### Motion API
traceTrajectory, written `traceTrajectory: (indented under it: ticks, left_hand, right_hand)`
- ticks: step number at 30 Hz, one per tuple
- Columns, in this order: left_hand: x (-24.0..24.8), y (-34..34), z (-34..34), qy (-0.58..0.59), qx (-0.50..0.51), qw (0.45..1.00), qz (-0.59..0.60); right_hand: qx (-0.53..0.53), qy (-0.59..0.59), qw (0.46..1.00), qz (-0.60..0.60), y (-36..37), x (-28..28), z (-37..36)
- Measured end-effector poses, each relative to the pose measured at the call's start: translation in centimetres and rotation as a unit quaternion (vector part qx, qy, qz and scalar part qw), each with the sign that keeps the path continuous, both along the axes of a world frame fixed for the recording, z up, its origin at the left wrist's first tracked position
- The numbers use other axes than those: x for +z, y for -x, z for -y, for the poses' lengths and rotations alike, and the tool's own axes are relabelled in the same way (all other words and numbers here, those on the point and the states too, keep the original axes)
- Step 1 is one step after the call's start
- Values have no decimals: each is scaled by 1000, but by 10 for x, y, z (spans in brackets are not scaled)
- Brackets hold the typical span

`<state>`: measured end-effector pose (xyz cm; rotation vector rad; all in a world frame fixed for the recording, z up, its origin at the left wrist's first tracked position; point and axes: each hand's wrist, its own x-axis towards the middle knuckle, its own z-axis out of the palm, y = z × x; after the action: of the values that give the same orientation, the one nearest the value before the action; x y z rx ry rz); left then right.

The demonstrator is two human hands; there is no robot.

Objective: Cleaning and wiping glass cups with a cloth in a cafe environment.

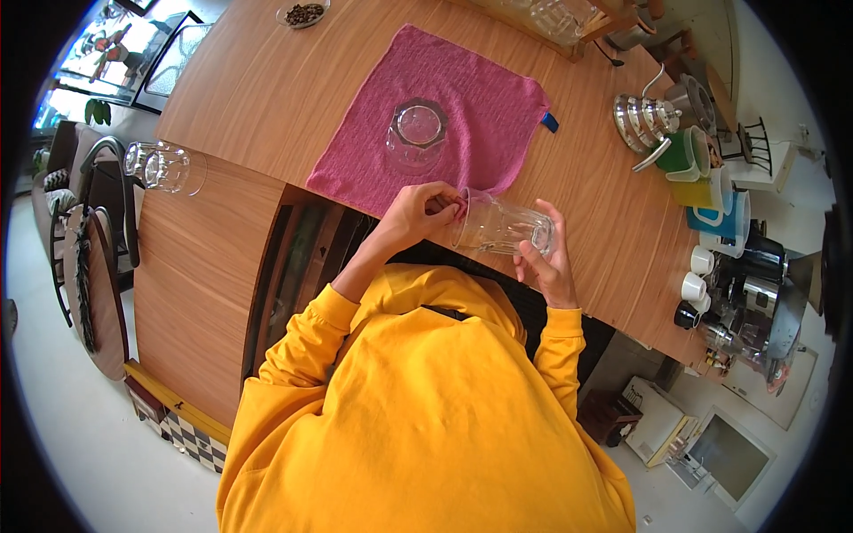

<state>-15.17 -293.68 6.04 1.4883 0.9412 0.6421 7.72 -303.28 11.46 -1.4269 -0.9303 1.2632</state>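
Observation:
My right hand (553, 262) grips a clear drinking glass (499, 225) near its thick base, fingers and thumb on either side. The glass lies tilted on its side above the table's near edge, mouth toward the left. At that mouth my left hand (419, 213) is closed in a pinch, with a bit of pink cloth showing at its fingertips by the rim. A pink towel (364, 147) is spread on the wooden table, creased close to my left hand. On the towel stands a second clear glass (418, 133), seemingly upside down, its faceted base up.
At far left two or more clear glasses (164, 167) stand on the lower wooden counter (200, 258). A small dish of dark beans (304, 14) sits at the back. To the right are a silver gooseneck kettle (641, 123), coloured plastic jugs (689, 164) and white cups (695, 286).

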Motion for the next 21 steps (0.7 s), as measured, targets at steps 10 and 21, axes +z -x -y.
traceTrajectory:
  ticks: [10, 21]
  left_hand:
    - [-5, 1, -1, 40, 11, 998, 52]
    - [-10, 1, -1, 35, 19, 997, 61]
  right_hand:
    - [56, 119, 991, -41, -25, -20, -2]
    - [46, -6, 999, -2, -11, -8, -4]
